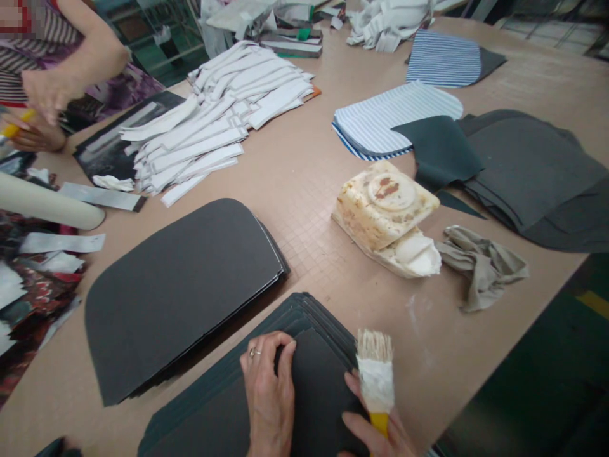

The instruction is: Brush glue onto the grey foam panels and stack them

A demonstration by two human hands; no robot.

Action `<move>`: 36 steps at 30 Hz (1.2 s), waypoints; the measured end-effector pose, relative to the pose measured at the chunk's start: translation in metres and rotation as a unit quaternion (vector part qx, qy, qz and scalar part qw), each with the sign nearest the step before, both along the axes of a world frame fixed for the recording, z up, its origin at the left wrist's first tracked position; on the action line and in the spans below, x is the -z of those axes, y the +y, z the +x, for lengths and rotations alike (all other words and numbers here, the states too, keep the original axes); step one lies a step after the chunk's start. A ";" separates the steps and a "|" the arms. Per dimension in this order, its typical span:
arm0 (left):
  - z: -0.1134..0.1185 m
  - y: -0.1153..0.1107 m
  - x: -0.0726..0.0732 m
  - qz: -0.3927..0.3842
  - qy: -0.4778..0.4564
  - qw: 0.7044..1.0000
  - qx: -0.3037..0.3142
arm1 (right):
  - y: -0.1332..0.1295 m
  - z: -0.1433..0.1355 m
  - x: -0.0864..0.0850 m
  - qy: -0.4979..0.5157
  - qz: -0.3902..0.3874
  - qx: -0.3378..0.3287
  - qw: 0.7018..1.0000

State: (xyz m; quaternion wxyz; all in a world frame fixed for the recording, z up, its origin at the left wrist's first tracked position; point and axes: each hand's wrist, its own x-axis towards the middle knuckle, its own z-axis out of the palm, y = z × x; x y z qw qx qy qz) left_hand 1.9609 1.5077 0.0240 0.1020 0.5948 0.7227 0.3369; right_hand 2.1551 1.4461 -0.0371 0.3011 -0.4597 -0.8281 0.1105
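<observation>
A stack of dark grey panels (323,393) with rounded corners lies at the near edge, its lower layers fanned out. My left hand (271,393) is on the top panel, fingers bent and close together at its far edge; the fingertips are partly hidden. At the stack's right side, my right hand (380,431) holds a paintbrush (377,381) upright, with pale bristles, a whitish ferrule and a yellow handle. Fingers of this hand also touch the panel edge. Left of them lies a second, neater stack of dark panels (185,298).
A cut-open, stained plastic container (387,203) with white paste stands beyond, beside a crumpled beige cloth (485,263). Striped pieces (394,117) and more dark pieces (537,165) lie at right. White strips (223,114) are piled farther back. A co-worker's hands (45,101) are at upper left.
</observation>
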 end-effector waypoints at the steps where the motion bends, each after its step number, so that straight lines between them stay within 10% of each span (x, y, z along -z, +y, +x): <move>1: 0.000 0.000 0.000 -0.001 0.002 1.000 0.000 | 0.000 -0.001 0.002 0.009 0.015 0.006 1.000; 22: 0.010 -0.007 0.003 0.046 0.070 0.995 -0.050 | 0.023 0.010 -0.034 -0.064 0.103 -0.068 0.990; 30: 0.009 -0.092 0.005 -0.036 0.144 0.985 -0.086 | 0.036 -0.036 -0.009 -0.031 0.114 -0.146 0.982; 36: 0.002 -0.163 -0.002 -0.017 0.080 0.990 -0.114 | 0.035 0.010 0.035 -0.071 0.112 -0.161 0.978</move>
